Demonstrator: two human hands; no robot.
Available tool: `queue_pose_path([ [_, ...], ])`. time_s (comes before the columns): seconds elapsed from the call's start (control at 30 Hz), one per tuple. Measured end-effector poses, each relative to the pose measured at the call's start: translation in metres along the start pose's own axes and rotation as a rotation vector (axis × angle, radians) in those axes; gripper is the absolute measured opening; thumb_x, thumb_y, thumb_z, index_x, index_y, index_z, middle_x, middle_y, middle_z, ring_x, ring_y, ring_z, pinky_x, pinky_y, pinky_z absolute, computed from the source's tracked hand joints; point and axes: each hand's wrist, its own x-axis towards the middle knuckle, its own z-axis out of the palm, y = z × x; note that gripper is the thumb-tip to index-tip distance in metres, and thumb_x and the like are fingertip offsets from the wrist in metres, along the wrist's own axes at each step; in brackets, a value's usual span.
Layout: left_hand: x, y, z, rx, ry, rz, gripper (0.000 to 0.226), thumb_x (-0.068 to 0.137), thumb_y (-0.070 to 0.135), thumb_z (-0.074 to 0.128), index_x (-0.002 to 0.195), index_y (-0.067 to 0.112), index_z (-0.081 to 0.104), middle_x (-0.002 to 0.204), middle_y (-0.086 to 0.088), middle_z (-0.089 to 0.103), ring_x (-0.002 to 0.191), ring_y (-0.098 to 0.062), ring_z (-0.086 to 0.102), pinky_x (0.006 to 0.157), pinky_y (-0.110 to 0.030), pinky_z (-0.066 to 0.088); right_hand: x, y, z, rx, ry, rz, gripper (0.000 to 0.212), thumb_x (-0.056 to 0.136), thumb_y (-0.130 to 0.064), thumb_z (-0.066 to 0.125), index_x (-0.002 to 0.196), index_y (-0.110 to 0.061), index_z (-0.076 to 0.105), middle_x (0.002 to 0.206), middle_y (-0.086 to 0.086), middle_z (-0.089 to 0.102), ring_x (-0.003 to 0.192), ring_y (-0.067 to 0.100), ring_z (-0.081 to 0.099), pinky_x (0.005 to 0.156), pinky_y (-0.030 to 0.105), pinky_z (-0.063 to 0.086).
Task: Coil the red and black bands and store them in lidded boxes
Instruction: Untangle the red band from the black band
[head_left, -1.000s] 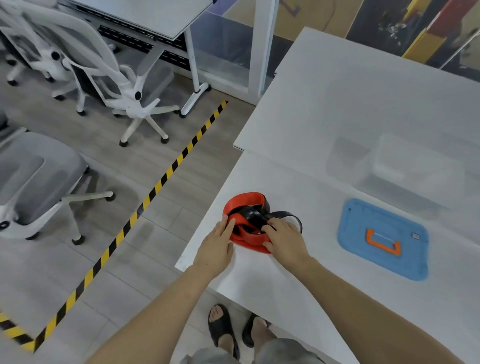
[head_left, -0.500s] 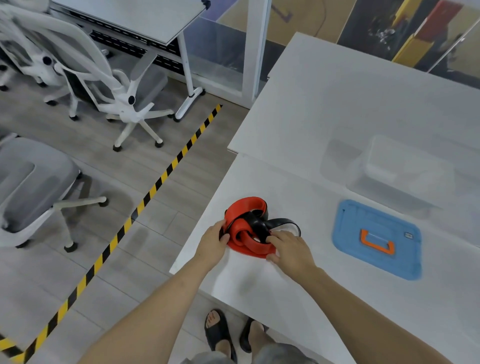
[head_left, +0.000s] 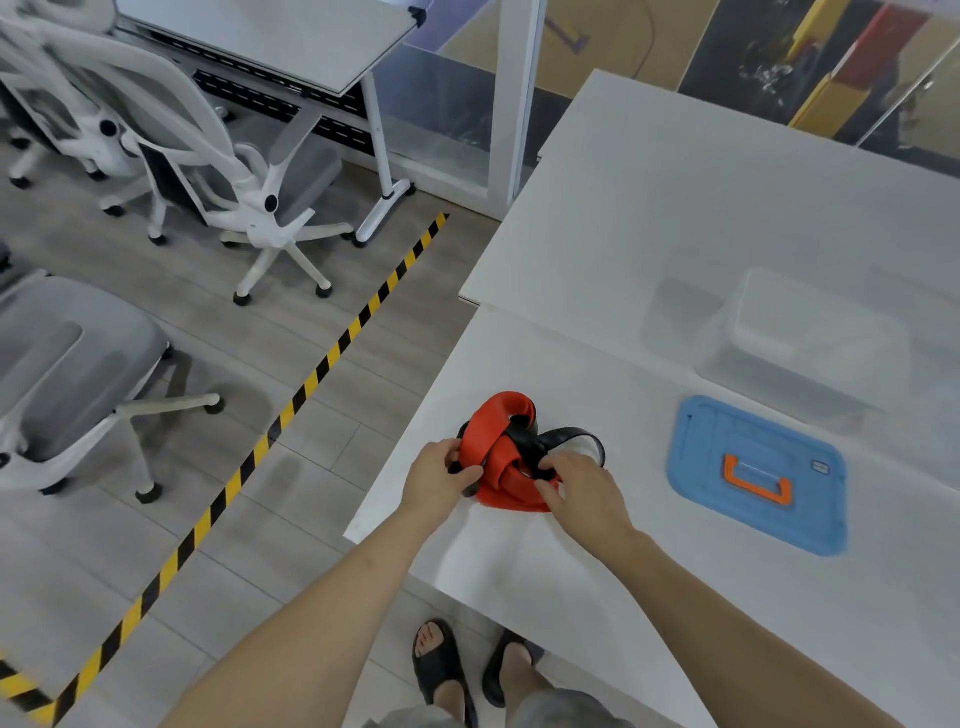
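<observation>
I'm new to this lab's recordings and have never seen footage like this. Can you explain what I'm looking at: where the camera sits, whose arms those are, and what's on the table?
There is no machine here. A person wears one wide-angle camera on the head, and it looks down at their own bare arms. On the white table a flat red band lies tangled with a flat black band. The left hand grips the red one, and the right hand seems to pinch the black one. To the right lies a blue plastic lid with an orange handle. Beyond it stands a clear plastic box.
</observation>
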Motion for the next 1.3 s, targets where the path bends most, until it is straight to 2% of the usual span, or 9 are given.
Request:
queue_pose_path([
  [0.13, -0.008, 0.002, 0.005, -0.029, 0.02, 0.008, 0.025, 0.082, 0.024, 0.084, 0.104, 0.018, 0.075, 0.106, -0.007, 0.065, 0.094, -0.019, 0.063, 0.078, -0.02, 0.05, 0.022, -0.025, -0.018, 0.073, 0.13, -0.216, 0.03, 0.1, -0.027, 0.061, 0.128, -0.022, 0.068, 0.137, -0.005, 0.068, 0.128, 0.019, 0.06, 0.109, 0.044, 0.048],
  [0.23, -0.011, 0.004, 0.01, -0.111, 0.023, -0.003, 0.023, 0.081, 0.012, 0.085, 0.1, 0.012, 0.072, 0.101, -0.003, 0.068, 0.087, -0.018, 0.064, 0.068, -0.01, 0.051, 0.041, -0.047, -0.027, -0.011, -0.062, -0.306, 0.045, 0.103, -0.023, 0.057, 0.148, -0.022, 0.056, 0.164, -0.003, 0.046, 0.153, 0.019, 0.039, 0.12, 0.042, 0.037],
  [0.3, -0.015, 0.007, 0.013, -0.132, 0.018, -0.046, 0.031, 0.082, 0.009, 0.084, 0.108, 0.008, 0.067, 0.11, 0.002, 0.061, 0.09, -0.007, 0.058, 0.063, -0.006, 0.045, 0.051, -0.05, -0.025, -0.122, -0.223, -0.372, 0.05, 0.105, -0.023, 0.051, 0.154, -0.029, 0.047, 0.168, -0.007, 0.038, 0.156, 0.017, 0.033, 0.118, 0.045, 0.04],
  [0.37, -0.015, 0.005, 0.015, -0.118, 0.006, -0.069, 0.032, 0.083, 0.006, 0.082, 0.11, 0.01, 0.066, 0.12, -0.004, 0.059, 0.097, -0.013, 0.058, 0.067, -0.008, 0.041, 0.055, -0.047, -0.022, -0.235, -0.314, -0.417, 0.056, 0.103, -0.02, 0.054, 0.157, -0.031, 0.043, 0.167, -0.006, 0.038, 0.155, 0.021, 0.033, 0.113, 0.049, 0.044],
  [0.53, -0.018, -0.011, 0.016, -0.07, -0.052, -0.086, 0.04, 0.088, 0.004, 0.073, 0.125, 0.014, 0.067, 0.129, -0.002, 0.055, 0.112, -0.018, 0.054, 0.09, -0.025, 0.042, 0.052, -0.047, -0.019, -0.36, -0.286, -0.449, 0.049, 0.1, -0.021, 0.059, 0.148, -0.027, 0.054, 0.145, 0.006, 0.052, 0.135, 0.031, 0.045, 0.101, 0.046, 0.049],
  [0.83, -0.025, -0.026, 0.012, -0.238, -0.033, -0.191, 0.047, 0.097, 0.008, 0.066, 0.142, 0.014, 0.056, 0.137, -0.002, 0.058, 0.107, -0.022, 0.069, 0.092, -0.029, 0.052, 0.041, -0.057, 0.0, -0.409, -0.284, -0.33, 0.054, 0.097, -0.032, 0.066, 0.148, -0.033, 0.048, 0.127, 0.007, 0.053, 0.116, 0.031, 0.05, 0.092, 0.041, 0.045],
  [1.0, -0.03, -0.032, 0.016, -0.288, -0.034, -0.246, 0.046, 0.097, 0.012, 0.066, 0.142, 0.017, 0.055, 0.136, -0.004, 0.063, 0.116, -0.026, 0.066, 0.106, -0.047, 0.053, 0.029, -0.059, -0.002, -0.486, -0.156, -0.362, 0.042, 0.079, -0.02, 0.08, 0.117, -0.022, 0.062, 0.115, 0.008, 0.06, 0.108, 0.033, 0.058, 0.084, 0.043, 0.048],
  [1.1, -0.031, -0.034, 0.019, -0.307, -0.039, -0.259, 0.033, 0.096, 0.007, 0.063, 0.129, 0.015, 0.063, 0.124, -0.004, 0.074, 0.112, -0.025, 0.07, 0.102, -0.046, 0.055, 0.024, -0.056, -0.004, -0.512, -0.121, -0.442, 0.036, 0.072, -0.021, 0.083, 0.103, -0.02, 0.064, 0.125, 0.004, 0.064, 0.119, 0.032, 0.058, 0.084, 0.042, 0.051],
  [1.3, -0.039, -0.022, 0.019, -0.336, -0.021, -0.226, 0.031, 0.096, 0.0, 0.062, 0.12, 0.02, 0.06, 0.113, -0.005, 0.072, 0.1, -0.022, 0.068, 0.072, -0.022, 0.052, 0.018, -0.049, -0.011, -0.47, -0.141, -0.434, 0.035, 0.069, -0.027, 0.086, 0.096, -0.026, 0.064, 0.092, -0.01, 0.063, 0.093, 0.02, 0.054, 0.074, 0.03, 0.034],
])
